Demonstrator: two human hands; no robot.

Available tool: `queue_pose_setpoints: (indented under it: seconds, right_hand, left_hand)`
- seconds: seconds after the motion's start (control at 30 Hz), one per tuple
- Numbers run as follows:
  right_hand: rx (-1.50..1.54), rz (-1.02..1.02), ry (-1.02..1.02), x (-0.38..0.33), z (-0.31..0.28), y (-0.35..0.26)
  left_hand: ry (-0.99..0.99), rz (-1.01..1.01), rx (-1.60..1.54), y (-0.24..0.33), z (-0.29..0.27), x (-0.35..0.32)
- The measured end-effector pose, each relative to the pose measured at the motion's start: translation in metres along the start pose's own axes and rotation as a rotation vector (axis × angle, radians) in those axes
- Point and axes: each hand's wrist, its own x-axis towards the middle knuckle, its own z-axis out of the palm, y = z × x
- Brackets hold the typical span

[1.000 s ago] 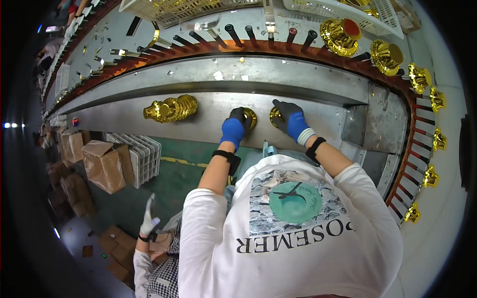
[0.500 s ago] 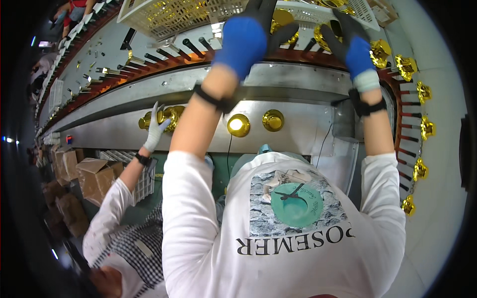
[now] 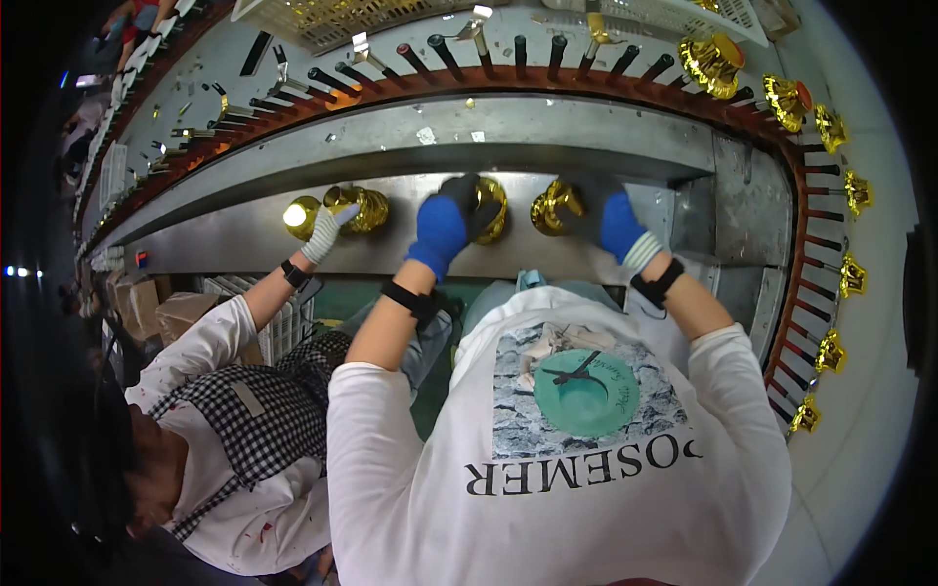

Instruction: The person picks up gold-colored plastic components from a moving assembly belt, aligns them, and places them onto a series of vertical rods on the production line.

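My left hand [image 3: 451, 220], in a blue glove with black fingers, is closed on a shiny gold cup-shaped part [image 3: 496, 213] on the metal ledge. Its fingers cover the part's left side. To the right, my right hand [image 3: 601, 213], gloved alike and smeared by motion, has its fingers at another gold cup-shaped part [image 3: 552, 209] with a flared rim. The fingers look closed on it, though their tips are partly hidden.
A curved conveyor [image 3: 391, 90] with upright dark pegs runs beyond the ledge [image 3: 401, 249] and bends down the right side, carrying gold parts [image 3: 711, 64]. At left, a co-worker's gloved hand [image 3: 327, 232] touches gold parts [image 3: 366, 210]. White crates [image 3: 342, 24] stand at the back.
Both my hands have come down from the conveyor's far side to the gold parts on the ledge. Pegs in front of me that were hidden now show. The co-worker's hand has shifted slightly right.
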Motion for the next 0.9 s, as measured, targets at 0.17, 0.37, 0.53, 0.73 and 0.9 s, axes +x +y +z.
queue_pose_setpoints:
  seconds: [0.17,0.37,0.53,0.73,0.9]
  right_hand:
    - [-0.264,0.146,-0.23,-0.018,0.081,0.034]
    - [-0.22,-0.016,0.013,-0.028,0.038,0.031]
    - [-0.627,-0.236,0.708,0.054,-0.154,-0.017]
    - [-0.378,0.21,0.358,0.136,-0.248,0.104]
    - [-0.483,-0.035,0.322,0.125,-0.196,0.043]
  left_hand:
    - [-0.17,-0.324,0.157,-0.045,0.072,-0.028]
    - [-0.06,-0.093,0.205,-0.035,0.046,-0.011]
    - [0.34,0.512,-0.103,0.093,-0.051,0.089]
    - [0.413,0.539,0.155,0.197,-0.069,0.229]
    - [0.015,0.406,0.483,0.157,-0.08,0.225]
